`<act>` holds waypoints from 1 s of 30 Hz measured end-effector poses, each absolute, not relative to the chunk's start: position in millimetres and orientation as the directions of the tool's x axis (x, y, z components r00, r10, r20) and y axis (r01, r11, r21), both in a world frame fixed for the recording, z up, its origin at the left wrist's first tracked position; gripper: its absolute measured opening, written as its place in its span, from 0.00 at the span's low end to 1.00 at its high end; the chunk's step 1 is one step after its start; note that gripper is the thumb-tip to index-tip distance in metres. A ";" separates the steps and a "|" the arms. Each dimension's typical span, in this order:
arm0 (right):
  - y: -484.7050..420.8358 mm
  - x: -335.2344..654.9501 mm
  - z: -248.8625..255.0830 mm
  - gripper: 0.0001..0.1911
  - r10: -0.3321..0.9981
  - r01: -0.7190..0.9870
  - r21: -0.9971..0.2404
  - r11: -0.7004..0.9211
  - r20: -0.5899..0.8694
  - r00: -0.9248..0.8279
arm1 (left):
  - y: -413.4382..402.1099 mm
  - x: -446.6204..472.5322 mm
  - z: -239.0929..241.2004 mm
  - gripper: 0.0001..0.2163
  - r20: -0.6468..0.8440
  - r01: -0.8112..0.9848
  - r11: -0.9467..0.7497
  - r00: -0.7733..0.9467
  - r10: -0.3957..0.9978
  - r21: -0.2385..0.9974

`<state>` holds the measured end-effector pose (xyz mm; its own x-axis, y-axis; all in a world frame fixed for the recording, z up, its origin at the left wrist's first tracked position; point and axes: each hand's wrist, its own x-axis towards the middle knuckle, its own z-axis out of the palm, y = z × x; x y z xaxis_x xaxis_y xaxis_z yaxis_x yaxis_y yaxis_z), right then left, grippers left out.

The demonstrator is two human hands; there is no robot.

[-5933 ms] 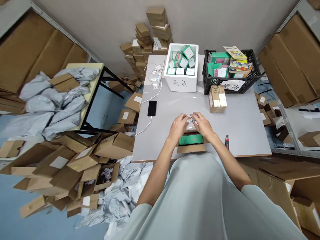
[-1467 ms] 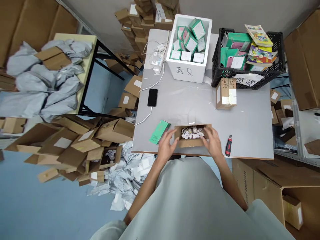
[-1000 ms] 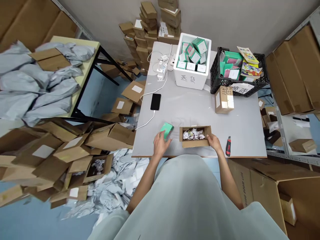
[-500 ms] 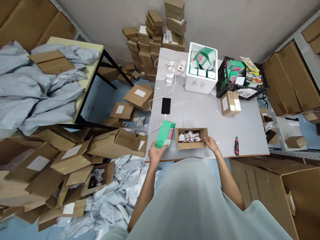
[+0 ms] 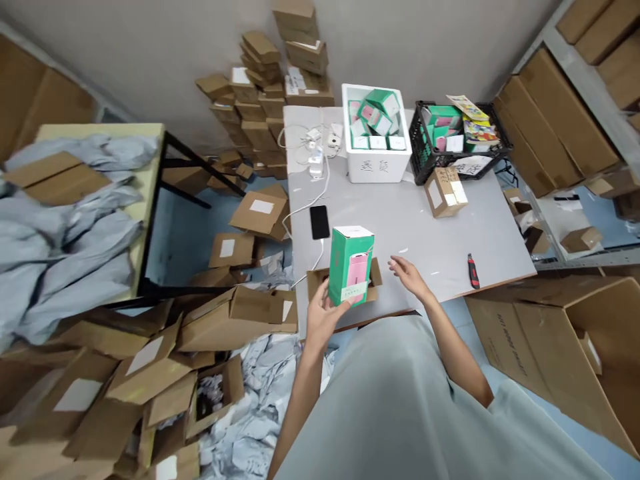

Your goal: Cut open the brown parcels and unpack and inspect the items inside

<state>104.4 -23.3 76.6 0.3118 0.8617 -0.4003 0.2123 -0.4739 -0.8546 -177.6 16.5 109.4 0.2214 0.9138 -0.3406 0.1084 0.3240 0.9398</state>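
Note:
My left hand (image 5: 323,315) grips a green product box (image 5: 342,263) by its lower end. The box stands upright in the air, its white top and a pink picture on one side showing. Behind it, near the table's front edge, is an open cardboard box (image 5: 375,275), mostly hidden by the green one. To the right, my right hand (image 5: 409,277) hovers over the table with fingers apart, holding nothing.
A white foam bin (image 5: 376,168) and a black crate (image 5: 421,150) hold green boxes at the back. A taped carton (image 5: 445,193), a utility knife (image 5: 473,272) and a phone (image 5: 319,222) lie on the table (image 5: 395,220). Opened cartons (image 5: 260,310) are piled at the left.
The green box has been lifted upright and moved right, in front of the open carton. My right hand has let go of the carton's edge. The view has shifted.

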 end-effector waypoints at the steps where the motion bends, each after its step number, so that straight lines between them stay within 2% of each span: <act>1: -30.1 113.9 87.2 0.32 0.869 0.147 -0.890 -0.432 -0.366 0.334 | 13.6 -166.0 106.1 0.40 -0.362 0.090 0.351 0.297 0.884 0.932; 5: -56.0 147.3 129.7 0.42 0.884 0.036 -0.965 -0.258 -0.221 0.412 | 0.4 -121.4 101.6 0.40 -0.462 0.053 0.522 0.549 0.697 0.851; 9: -63.9 173.6 151.6 0.51 0.886 -0.005 -0.982 -0.190 -0.174 0.431 | -6.8 -81.3 107.3 0.39 -0.503 0.060 0.613 0.637 0.584 0.788; 11: -61.6 189.6 155.0 0.50 0.894 -0.006 -0.987 -0.161 -0.148 0.424 | -9.0 -59.9 109.5 0.39 -0.498 0.072 0.601 0.644 0.581 0.796; 14: -57.4 219.5 156.7 0.40 0.913 0.011 -0.993 -0.116 -0.102 0.396 | -13.9 -24.5 109.1 0.39 -0.482 0.106 0.554 0.642 0.596 0.826; 18: -57.7 261.9 155.6 0.30 0.942 0.032 -0.994 -0.109 -0.093 0.324 | -26.3 27.7 104.6 0.43 -0.501 0.148 0.538 0.625 0.599 0.829; 22: -61.1 294.4 145.6 0.26 0.951 0.105 -0.987 -0.124 -0.088 0.297 | -47.2 80.8 99.4 0.45 -0.488 0.144 0.511 0.592 0.641 0.847; 24: -61.2 305.5 137.0 0.27 0.945 0.128 -0.978 -0.164 -0.119 0.306 | -59.6 104.1 96.5 0.47 -0.451 0.162 0.436 0.528 0.720 0.885; 27: -57.8 317.3 122.7 0.29 0.926 0.155 -0.958 -0.243 -0.181 0.333 | -74.8 128.3 94.2 0.51 -0.430 0.280 0.345 0.353 0.831 0.896; 30: -51.8 325.4 110.3 0.33 0.924 0.136 -0.954 -0.268 -0.215 0.317 | -78.2 132.9 96.7 0.44 -0.478 0.290 0.410 0.228 0.848 0.865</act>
<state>325.4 -51.8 110.3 0.3172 0.9237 -0.2148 0.1360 -0.2684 -0.9536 132.9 -78.2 96.7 0.2281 0.8480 -0.4783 0.2898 0.4099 0.8649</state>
